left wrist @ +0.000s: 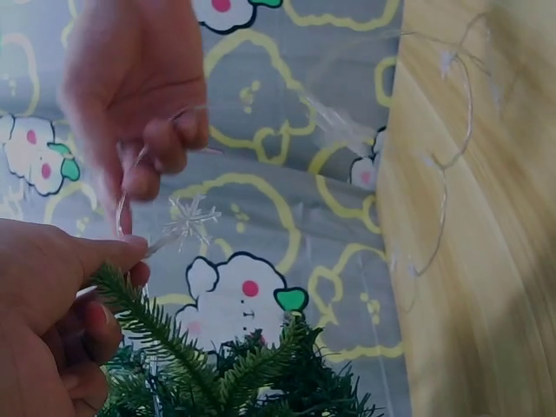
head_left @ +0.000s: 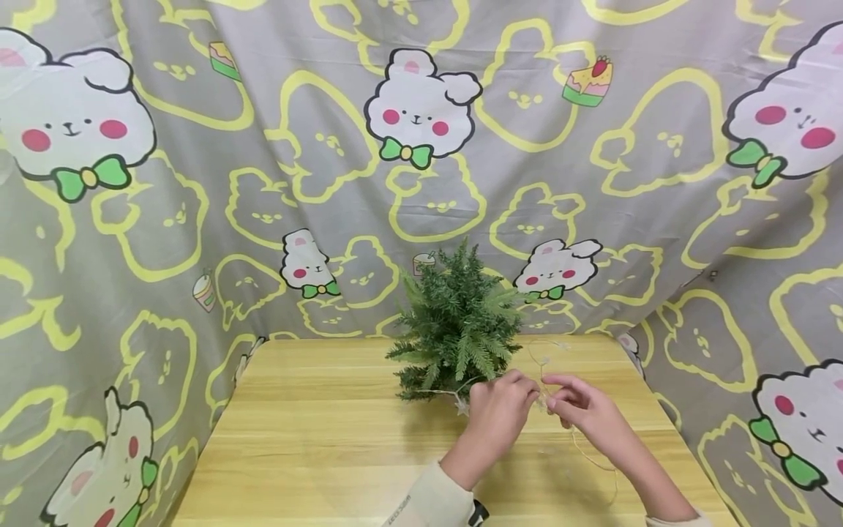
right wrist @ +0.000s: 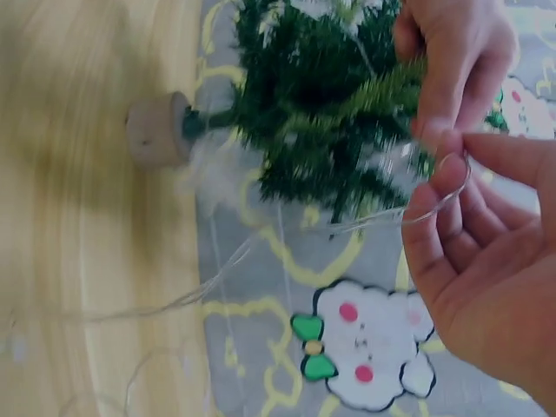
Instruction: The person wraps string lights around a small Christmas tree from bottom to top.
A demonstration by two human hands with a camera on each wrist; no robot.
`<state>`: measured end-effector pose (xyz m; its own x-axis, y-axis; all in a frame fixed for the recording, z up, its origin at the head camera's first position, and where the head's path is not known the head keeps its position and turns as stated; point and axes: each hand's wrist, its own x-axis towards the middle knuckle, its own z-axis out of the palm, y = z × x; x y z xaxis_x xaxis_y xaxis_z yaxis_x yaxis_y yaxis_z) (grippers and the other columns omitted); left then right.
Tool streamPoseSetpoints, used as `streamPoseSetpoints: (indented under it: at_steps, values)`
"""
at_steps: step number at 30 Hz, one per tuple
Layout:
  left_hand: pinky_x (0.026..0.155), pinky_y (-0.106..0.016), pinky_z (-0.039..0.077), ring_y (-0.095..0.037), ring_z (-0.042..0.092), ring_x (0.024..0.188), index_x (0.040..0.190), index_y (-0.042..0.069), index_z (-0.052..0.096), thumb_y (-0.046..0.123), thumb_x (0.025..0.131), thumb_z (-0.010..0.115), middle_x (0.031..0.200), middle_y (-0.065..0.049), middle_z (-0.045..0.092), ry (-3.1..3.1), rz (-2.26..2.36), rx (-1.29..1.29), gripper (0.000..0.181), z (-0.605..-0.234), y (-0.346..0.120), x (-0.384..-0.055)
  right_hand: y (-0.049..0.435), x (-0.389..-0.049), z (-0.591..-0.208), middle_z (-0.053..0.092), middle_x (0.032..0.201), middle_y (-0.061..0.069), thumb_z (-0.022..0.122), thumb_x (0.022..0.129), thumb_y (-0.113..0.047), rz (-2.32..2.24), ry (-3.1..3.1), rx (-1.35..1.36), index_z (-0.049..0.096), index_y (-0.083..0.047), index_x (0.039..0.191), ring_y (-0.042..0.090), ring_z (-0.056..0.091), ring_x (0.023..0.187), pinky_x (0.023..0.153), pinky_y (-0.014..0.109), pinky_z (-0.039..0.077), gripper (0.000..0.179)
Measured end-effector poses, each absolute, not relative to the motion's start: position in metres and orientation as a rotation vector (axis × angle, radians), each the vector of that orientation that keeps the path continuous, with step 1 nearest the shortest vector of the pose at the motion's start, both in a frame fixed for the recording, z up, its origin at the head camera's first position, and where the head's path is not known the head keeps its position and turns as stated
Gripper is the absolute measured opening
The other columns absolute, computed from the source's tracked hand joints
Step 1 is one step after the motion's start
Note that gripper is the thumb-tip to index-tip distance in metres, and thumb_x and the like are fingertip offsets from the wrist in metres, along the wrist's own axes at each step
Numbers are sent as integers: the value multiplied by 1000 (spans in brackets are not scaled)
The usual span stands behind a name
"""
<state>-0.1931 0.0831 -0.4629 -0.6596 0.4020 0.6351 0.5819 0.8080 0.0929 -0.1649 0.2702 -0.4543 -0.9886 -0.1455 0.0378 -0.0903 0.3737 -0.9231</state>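
A small green artificial Christmas tree [head_left: 461, 315] stands on the table, its round wooden base [right wrist: 156, 132] visible in the right wrist view. At the tree's right side my left hand [head_left: 502, 410] pinches the thin wire of a string of fairy lights between thumb and forefinger. A clear snowflake ornament [left wrist: 191, 219] sticks out beside those fingertips. Close to it, my right hand [head_left: 589, 411] holds the same fairy-light string [right wrist: 426, 215], which loops over its curled fingers. White ornaments [head_left: 462, 404] of the string hang at the tree's lower front.
Loose fairy-light wire trails down across the right part of the wooden table [head_left: 296, 439]. More of it lies toward the back right. A grey curtain [head_left: 342, 205] with rabbit drawings hangs close behind the tree and along both sides.
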Motion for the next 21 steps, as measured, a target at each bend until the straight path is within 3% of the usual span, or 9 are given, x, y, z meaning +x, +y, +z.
streamPoseSetpoints:
  at_steps: [7, 14, 21]
  values:
    - [55, -13, 24, 5, 54, 59, 95, 32, 78, 37, 91, 74, 94, 18, 72, -2457, -471, -711, 8, -464, 82, -192, 304, -157, -460, 66, 90, 8, 63, 101, -26, -1573, 2540, -259, 59, 2, 131, 16, 63, 74, 65, 29, 53, 41]
    - [52, -13, 23, 5, 50, 57, 96, 32, 78, 38, 92, 72, 93, 19, 72, -2464, -513, -678, 9, -464, 82, -193, 330, -151, -465, 70, 90, 6, 61, 102, -23, -1464, 2582, -332, 65, 2, 121, 15, 67, 78, 67, 31, 56, 32]
    - [49, -14, 21, 5, 35, 48, 96, 33, 78, 38, 92, 72, 91, 19, 71, -2463, -516, -647, 8, -465, 83, -193, 348, -145, -466, 71, 101, -10, 61, 102, -26, -1376, 2640, -287, 70, -5, 119, 7, 65, 82, 63, 30, 52, 28]
